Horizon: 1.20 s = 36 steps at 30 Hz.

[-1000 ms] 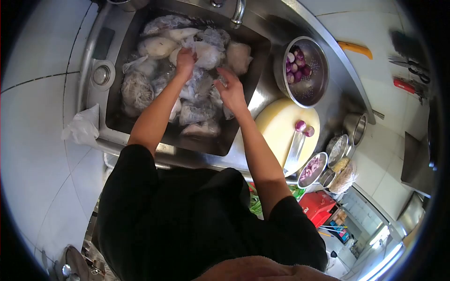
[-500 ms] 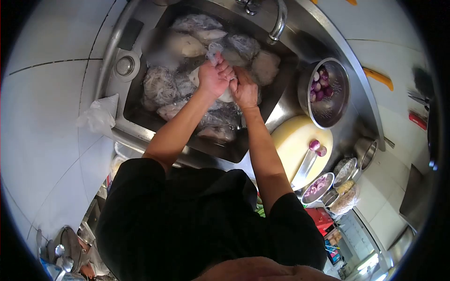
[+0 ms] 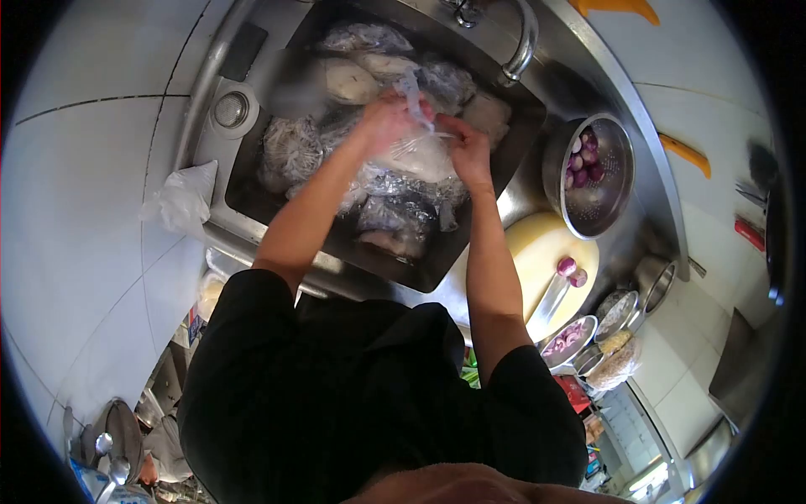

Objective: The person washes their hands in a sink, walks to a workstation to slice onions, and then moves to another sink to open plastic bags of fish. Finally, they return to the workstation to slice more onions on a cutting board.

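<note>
Over the sink [image 3: 327, 273], my left hand [image 3: 393, 122] is slightly blurred, its fingers closed on the gathered top of a clear plastic bag [image 3: 409, 97]. A pale piece of meat [image 3: 424, 158] hangs inside the bag, below the hands. My right hand [image 3: 467, 151] grips the bag's plastic from the right side, with thumb and fingers pinched together. Under and around the hands, several wrapped pale pieces [image 3: 290, 147] lie in the sink. Another pale piece [image 3: 348, 81] rests beyond my left hand.
A faucet [image 3: 522, 55] stands at the sink's back right. On the right are a colander [image 3: 600, 202] with purple onions, a round yellow board [image 3: 533, 239] with a cleaver [image 3: 550, 302] and onions, and small bowls. A white plastic bag [image 3: 186, 197] lies on the left edge.
My hands have moved apart, the right one to the right. The bagged piece now shows more fully between and below them. The whole view has shifted slightly.
</note>
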Available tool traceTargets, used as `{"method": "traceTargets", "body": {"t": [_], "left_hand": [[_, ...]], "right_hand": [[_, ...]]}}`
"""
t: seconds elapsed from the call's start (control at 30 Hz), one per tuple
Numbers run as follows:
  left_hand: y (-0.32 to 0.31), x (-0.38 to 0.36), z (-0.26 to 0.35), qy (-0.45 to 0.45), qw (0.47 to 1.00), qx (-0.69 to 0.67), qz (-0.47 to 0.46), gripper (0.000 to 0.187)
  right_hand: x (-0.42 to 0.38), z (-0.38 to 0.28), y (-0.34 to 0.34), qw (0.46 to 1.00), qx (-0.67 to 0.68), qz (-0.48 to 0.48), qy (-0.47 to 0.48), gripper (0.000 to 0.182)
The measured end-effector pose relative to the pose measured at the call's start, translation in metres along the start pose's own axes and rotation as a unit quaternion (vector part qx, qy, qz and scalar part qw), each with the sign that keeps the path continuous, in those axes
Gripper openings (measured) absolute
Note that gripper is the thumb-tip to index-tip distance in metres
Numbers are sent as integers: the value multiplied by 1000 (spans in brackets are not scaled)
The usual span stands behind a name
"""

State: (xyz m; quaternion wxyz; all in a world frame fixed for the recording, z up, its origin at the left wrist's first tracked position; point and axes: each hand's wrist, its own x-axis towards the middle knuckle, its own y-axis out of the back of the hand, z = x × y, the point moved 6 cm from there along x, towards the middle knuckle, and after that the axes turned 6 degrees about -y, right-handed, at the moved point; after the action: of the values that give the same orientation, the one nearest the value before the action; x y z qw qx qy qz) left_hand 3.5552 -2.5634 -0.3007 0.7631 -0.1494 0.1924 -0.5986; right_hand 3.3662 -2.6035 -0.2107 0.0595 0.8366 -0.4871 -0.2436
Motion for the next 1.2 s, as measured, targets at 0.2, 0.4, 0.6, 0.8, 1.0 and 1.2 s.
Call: {"method": "traceTargets", "body": {"t": [0.2,0.4,0.6,0.8,1.0,1.2], "left_hand": [[134,-9,50,187,606,769,77,48],[138,-26,33,136,690,710,39,39],[47,-50,90,80,762,643,8,41],[10,-102,74,49,918,389,56,39],[-34,-134,66,144,955,246,77,34],[-37,-122,69,85,976,184,82,35]], "right_hand": [[20,79,36,984,-60,167,-7,32],[14,77,5,942,-273,182,68,39],[3,-35,-78,983,-121,18,138,48],[-23,-12,-96,963,-183,-28,195,44],[-49,0,-92,965,-171,31,198,34],[-37,-12,-72,988,-98,16,119,33]]}}
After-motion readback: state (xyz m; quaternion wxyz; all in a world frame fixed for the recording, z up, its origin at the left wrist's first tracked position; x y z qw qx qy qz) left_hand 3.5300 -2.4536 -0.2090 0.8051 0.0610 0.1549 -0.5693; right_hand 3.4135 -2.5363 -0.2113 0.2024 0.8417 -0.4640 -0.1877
